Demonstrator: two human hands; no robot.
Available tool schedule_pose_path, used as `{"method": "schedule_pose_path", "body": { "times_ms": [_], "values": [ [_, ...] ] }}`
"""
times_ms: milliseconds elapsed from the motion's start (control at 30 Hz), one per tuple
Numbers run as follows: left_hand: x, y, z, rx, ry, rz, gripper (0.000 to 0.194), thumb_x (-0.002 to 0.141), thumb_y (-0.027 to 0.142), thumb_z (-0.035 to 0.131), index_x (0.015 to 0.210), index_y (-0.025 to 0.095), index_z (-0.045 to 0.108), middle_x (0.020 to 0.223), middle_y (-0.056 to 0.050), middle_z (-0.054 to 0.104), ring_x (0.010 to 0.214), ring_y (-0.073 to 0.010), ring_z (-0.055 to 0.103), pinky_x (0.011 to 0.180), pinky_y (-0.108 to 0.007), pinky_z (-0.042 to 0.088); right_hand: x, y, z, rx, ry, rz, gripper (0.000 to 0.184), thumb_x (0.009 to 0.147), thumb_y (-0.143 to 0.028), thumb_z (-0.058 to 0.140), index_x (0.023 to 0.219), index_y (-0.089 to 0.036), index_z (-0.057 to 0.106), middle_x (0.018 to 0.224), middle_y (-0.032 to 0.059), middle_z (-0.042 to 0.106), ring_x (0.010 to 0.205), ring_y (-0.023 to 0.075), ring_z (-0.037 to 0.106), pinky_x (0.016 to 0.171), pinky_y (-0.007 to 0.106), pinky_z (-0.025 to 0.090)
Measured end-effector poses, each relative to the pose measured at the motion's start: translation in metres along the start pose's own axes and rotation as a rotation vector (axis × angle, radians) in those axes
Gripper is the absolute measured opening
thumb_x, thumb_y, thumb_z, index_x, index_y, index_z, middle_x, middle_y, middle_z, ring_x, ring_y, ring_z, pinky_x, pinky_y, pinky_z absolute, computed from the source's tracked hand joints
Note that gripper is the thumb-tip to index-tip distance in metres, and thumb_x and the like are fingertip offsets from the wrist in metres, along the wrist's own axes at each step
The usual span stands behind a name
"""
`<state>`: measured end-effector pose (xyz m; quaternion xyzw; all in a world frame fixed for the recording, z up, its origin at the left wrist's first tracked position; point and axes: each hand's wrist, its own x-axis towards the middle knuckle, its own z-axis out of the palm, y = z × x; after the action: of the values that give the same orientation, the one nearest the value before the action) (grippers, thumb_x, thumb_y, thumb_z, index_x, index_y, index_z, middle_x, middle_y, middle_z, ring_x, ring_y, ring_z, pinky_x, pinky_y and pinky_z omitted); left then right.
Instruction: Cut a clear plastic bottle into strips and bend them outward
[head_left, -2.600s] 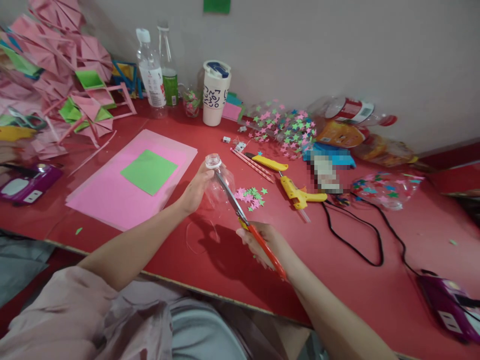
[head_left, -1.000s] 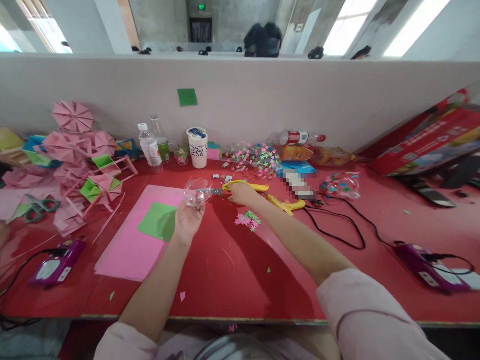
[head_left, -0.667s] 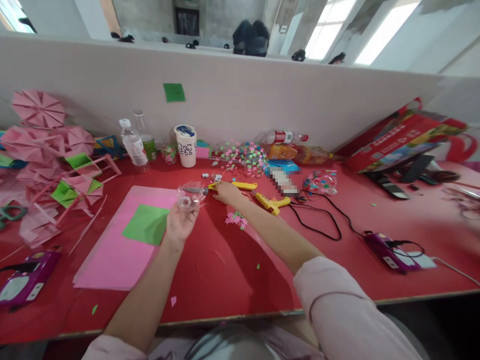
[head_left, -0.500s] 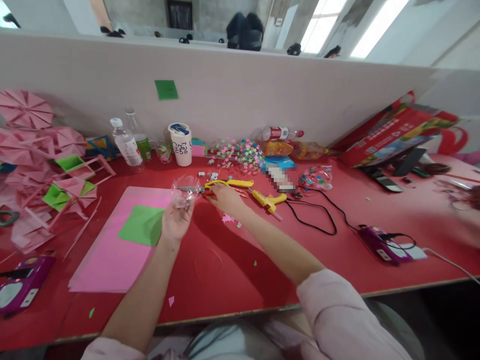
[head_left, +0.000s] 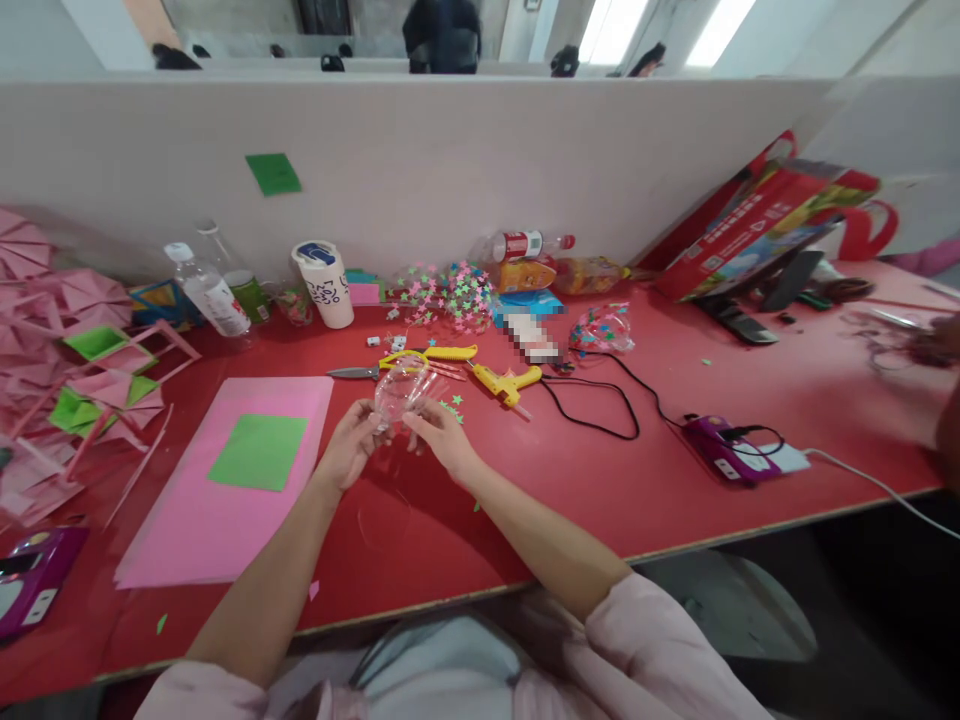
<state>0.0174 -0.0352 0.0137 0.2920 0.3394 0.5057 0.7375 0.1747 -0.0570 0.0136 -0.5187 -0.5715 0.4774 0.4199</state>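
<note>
My left hand (head_left: 349, 452) and my right hand (head_left: 442, 436) both hold a clear cut-off plastic bottle top (head_left: 399, 388) just above the red table (head_left: 585, 480), fingers closed on its lower edge from either side. Behind it the scissors (head_left: 390, 368) with yellow handles lie flat on the table, blades pointing left, touched by neither hand. Small pink and green paper stars (head_left: 452, 403) lie beside my right hand.
A pink sheet with a green square (head_left: 255, 452) lies at left. A yellow glue gun (head_left: 506, 381) with a black cord, a white cup (head_left: 328, 284), bottles (head_left: 210, 292), a star pile (head_left: 446, 292), pink paper crafts (head_left: 67, 340), a purple power strip (head_left: 724, 450) and a red box (head_left: 757, 225) surround the spot.
My right hand laid the scissors down on the table and came back to the bottle top, which both hands now hold. The view has swung to the right.
</note>
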Motion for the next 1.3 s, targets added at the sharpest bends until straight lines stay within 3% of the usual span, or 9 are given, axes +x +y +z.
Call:
{"method": "schedule_pose_path", "body": {
  "times_ms": [167,300,400,567,967,1033,1100,1300],
  "values": [
    [-0.001,-0.006,-0.004,0.241,-0.081,-0.035,0.041,0.055,0.022,0.09,0.088,0.013,0.069,0.068,-0.004,0.071,0.062,-0.0163,0.066,0.062,-0.026,0.051,-0.002,0.001,0.0,0.133,0.005,0.013,0.024,0.089,-0.044,0.057,0.097,-0.022,0.051,0.07,-0.0062,0.054,0.052,0.0091,0.055,0.053,0.022,0.048],
    [0.003,-0.012,-0.015,0.344,-0.01,0.007,0.045,0.053,0.026,0.091,0.094,0.018,0.074,0.089,-0.005,0.077,0.077,-0.0179,0.069,0.075,-0.027,0.052,-0.003,0.005,0.005,0.127,0.021,0.028,0.032,0.079,-0.037,0.071,0.103,-0.023,0.054,0.08,-0.0051,0.057,0.055,0.0092,0.054,0.055,0.024,0.047],
    [0.004,-0.013,-0.02,0.383,0.012,-0.005,0.049,0.052,0.028,0.092,0.097,0.02,0.075,0.091,-0.005,0.077,0.083,-0.0205,0.07,0.078,-0.029,0.053,-0.005,0.008,0.006,0.094,0.015,0.038,0.032,0.078,-0.029,0.073,0.104,-0.023,0.057,0.077,-0.0054,0.057,0.058,0.0102,0.054,0.058,0.024,0.045],
    [0.001,-0.012,-0.021,0.39,0.002,-0.022,0.043,0.054,0.025,0.091,0.093,0.02,0.074,0.086,-0.003,0.077,0.08,-0.0177,0.069,0.076,-0.026,0.053,-0.007,0.011,0.004,0.063,0.014,0.046,0.023,0.081,-0.026,0.068,0.1,-0.023,0.056,0.076,-0.0054,0.055,0.059,0.0103,0.052,0.058,0.024,0.043],
    [-0.002,-0.003,-0.002,0.314,0.101,-0.007,0.044,0.044,0.016,0.09,0.086,0.017,0.074,0.082,-0.001,0.077,0.075,-0.0151,0.069,0.075,-0.026,0.054,-0.005,-0.003,0.0,0.046,0.017,-0.019,0.011,0.084,-0.025,0.062,0.093,-0.022,0.057,0.074,-0.005,0.057,0.054,0.0098,0.052,0.057,0.024,0.043],
    [-0.005,0.004,0.004,0.285,0.068,0.006,0.046,0.049,0.016,0.088,0.092,0.018,0.072,0.084,0.0,0.077,0.077,-0.0143,0.069,0.074,-0.026,0.054,-0.004,-0.009,-0.003,0.057,0.022,-0.029,0.009,0.086,-0.026,0.06,0.093,-0.022,0.058,0.072,-0.0051,0.056,0.053,0.0097,0.053,0.055,0.023,0.044],
    [-0.006,0.013,0.01,0.277,0.031,-0.012,0.035,0.052,0.017,0.086,0.084,0.015,0.071,0.079,-0.001,0.076,0.074,-0.014,0.069,0.072,-0.025,0.054,-0.001,-0.017,-0.008,0.064,0.03,-0.048,0.008,0.086,-0.027,0.059,0.093,-0.023,0.058,0.073,-0.005,0.056,0.053,0.0093,0.053,0.055,0.023,0.044],
    [0.0,0.03,0.026,0.169,-0.049,-0.075,0.027,0.06,0.019,0.076,0.086,0.013,0.071,0.078,-0.004,0.075,0.07,-0.0141,0.068,0.067,-0.025,0.051,0.01,-0.035,-0.014,0.019,0.036,-0.15,0.01,0.086,-0.032,0.059,0.091,-0.023,0.059,0.072,-0.0042,0.059,0.051,0.0103,0.054,0.051,0.024,0.046]
  ]
}}
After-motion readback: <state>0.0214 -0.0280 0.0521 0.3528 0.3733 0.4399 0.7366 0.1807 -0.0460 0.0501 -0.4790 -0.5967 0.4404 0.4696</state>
